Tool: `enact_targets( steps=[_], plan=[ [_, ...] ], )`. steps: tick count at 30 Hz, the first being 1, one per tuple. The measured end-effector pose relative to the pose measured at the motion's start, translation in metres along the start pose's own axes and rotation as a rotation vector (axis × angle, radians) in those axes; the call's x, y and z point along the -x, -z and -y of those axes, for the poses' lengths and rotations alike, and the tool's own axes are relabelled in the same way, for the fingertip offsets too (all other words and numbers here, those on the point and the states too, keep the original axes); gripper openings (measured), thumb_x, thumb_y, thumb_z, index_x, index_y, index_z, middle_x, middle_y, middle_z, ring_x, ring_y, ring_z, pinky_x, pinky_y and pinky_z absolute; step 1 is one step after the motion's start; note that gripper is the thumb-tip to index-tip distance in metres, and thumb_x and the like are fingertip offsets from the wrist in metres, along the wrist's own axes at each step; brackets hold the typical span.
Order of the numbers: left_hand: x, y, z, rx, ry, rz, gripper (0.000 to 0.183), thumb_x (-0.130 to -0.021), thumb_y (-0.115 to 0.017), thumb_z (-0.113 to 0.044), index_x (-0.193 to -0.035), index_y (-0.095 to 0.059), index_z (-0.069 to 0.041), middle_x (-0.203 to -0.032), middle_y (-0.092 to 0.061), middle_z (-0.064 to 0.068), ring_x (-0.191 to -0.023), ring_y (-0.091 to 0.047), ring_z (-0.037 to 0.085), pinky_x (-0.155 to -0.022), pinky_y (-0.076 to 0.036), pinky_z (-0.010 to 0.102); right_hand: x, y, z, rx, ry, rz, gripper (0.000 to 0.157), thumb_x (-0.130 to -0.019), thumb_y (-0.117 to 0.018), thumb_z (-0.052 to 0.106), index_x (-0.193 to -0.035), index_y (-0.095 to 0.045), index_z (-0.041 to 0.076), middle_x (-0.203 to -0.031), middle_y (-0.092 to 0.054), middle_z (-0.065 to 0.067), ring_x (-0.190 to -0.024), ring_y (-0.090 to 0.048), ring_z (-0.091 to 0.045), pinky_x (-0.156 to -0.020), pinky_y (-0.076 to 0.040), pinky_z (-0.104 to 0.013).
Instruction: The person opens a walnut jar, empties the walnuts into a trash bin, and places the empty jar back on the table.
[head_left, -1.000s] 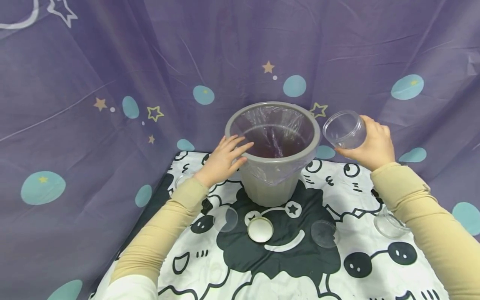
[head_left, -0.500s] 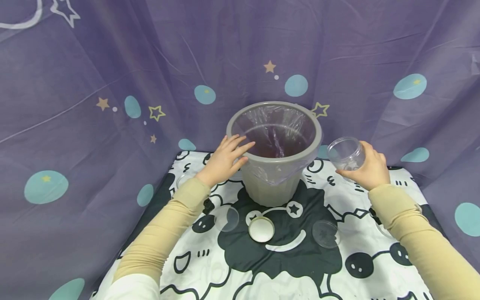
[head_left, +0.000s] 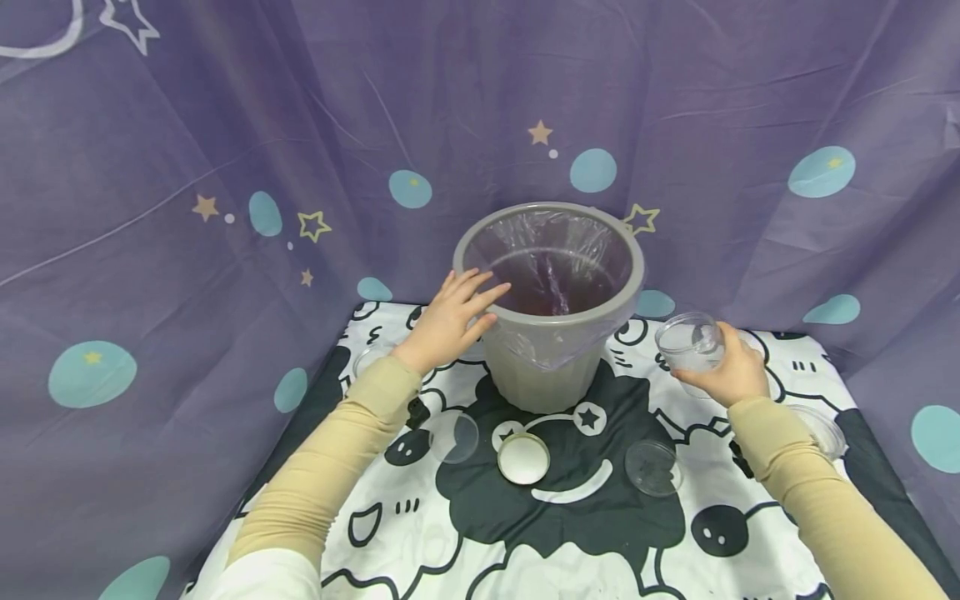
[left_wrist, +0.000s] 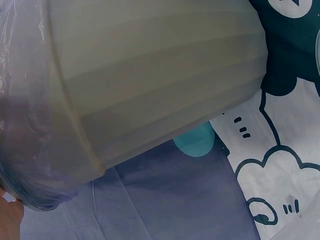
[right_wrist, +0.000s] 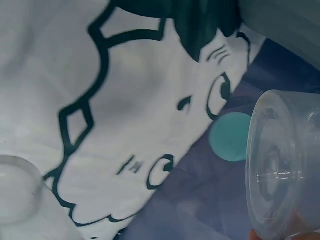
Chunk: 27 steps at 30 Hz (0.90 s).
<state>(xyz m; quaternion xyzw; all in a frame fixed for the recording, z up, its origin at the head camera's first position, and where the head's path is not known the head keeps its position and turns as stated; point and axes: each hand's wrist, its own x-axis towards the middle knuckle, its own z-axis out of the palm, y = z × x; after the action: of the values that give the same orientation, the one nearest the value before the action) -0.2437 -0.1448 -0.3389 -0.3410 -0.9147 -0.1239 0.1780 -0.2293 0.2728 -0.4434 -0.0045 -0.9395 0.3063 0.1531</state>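
Observation:
A grey trash bin [head_left: 540, 383] with a clear plastic bag folded over its rim stands upright at the back middle. My left hand [head_left: 442, 325] rests on the bin's left rim with fingers spread and fairly straight. In the left wrist view the bin's ribbed side [left_wrist: 165, 75] fills much of the picture. To the right of the bin, my right hand [head_left: 731, 367] grips a clear plastic jar [head_left: 688, 346] by its right side, mouth facing up. The jar's round base [right_wrist: 274, 170] shows in the right wrist view; most of the hand is hidden there.
A white-faced round lid [head_left: 523, 459] lies in front of the bin. Clear discs lie left [head_left: 454, 438] and right [head_left: 651, 468] of it. A clear round container [head_left: 821, 429] is partly behind the right forearm; another [head_left: 371, 358] is by the left wrist. A purple curtain [head_left: 480, 100] hangs behind.
My right hand has lowered the clear jar from beside the bin's rim toward the cloth, turning its tilted mouth upward. The left hand stays on the bin.

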Motion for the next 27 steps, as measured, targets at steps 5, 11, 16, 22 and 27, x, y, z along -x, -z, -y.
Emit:
enact_targets(
  steps=[5, 11, 16, 22, 27],
  plan=[
    [0.0, 0.0, 0.0, 0.01, 0.012, 0.006, 0.058, -0.098, -0.025, -0.052, -0.144, -0.042, -0.02, -0.147, -0.038, 0.015, -0.14, -0.027, 0.035, -0.117, -0.011, 0.053, 0.005, -0.012, -0.01, 0.027, -0.052, 0.044, 0.098, -0.062, -0.085, 0.035, -0.138, -0.033, 0.001, -0.122, -0.049, -0.04, -0.1, -0.046, -0.063, -0.082, -0.041, -0.065],
    [-0.001, 0.0, -0.001, 0.005, 0.007, 0.006, 0.051, -0.1, -0.035, -0.044, -0.144, -0.042, -0.02, -0.147, -0.039, 0.015, -0.14, -0.028, 0.036, -0.117, -0.012, 0.054, 0.01, -0.026, -0.023, 0.031, -0.108, 0.089, 0.1, -0.063, -0.084, 0.037, -0.139, -0.03, 0.0, -0.123, -0.048, -0.04, -0.101, -0.045, -0.062, -0.084, -0.041, -0.064],
    [0.0, -0.002, 0.0, 0.002, 0.011, 0.006, 0.053, -0.099, -0.032, -0.046, -0.144, -0.042, -0.02, -0.147, -0.038, 0.015, -0.14, -0.027, 0.035, -0.117, -0.013, 0.054, 0.012, -0.037, -0.031, 0.052, -0.122, 0.086, 0.099, -0.062, -0.084, 0.036, -0.138, -0.032, 0.001, -0.122, -0.049, -0.039, -0.1, -0.047, -0.062, -0.082, -0.042, -0.064],
    [0.0, -0.002, 0.0, 0.012, 0.009, -0.008, 0.063, -0.097, -0.019, -0.056, -0.144, -0.043, -0.02, -0.147, -0.039, 0.015, -0.14, -0.027, 0.035, -0.118, -0.01, 0.052, 0.011, -0.045, -0.034, 0.051, -0.138, 0.101, 0.099, -0.062, -0.084, 0.035, -0.139, -0.032, 0.001, -0.121, -0.048, -0.041, -0.1, -0.046, -0.063, -0.082, -0.042, -0.064],
    [0.0, -0.003, 0.0, 0.016, 0.006, -0.02, 0.067, -0.096, -0.017, -0.058, -0.143, -0.044, -0.02, -0.146, -0.039, 0.015, -0.14, -0.028, 0.036, -0.117, -0.012, 0.054, 0.012, -0.056, -0.037, 0.052, -0.117, 0.116, 0.099, -0.061, -0.085, 0.035, -0.137, -0.034, -0.003, -0.118, -0.046, -0.043, -0.102, -0.048, -0.059, -0.084, -0.042, -0.063]
  ],
)
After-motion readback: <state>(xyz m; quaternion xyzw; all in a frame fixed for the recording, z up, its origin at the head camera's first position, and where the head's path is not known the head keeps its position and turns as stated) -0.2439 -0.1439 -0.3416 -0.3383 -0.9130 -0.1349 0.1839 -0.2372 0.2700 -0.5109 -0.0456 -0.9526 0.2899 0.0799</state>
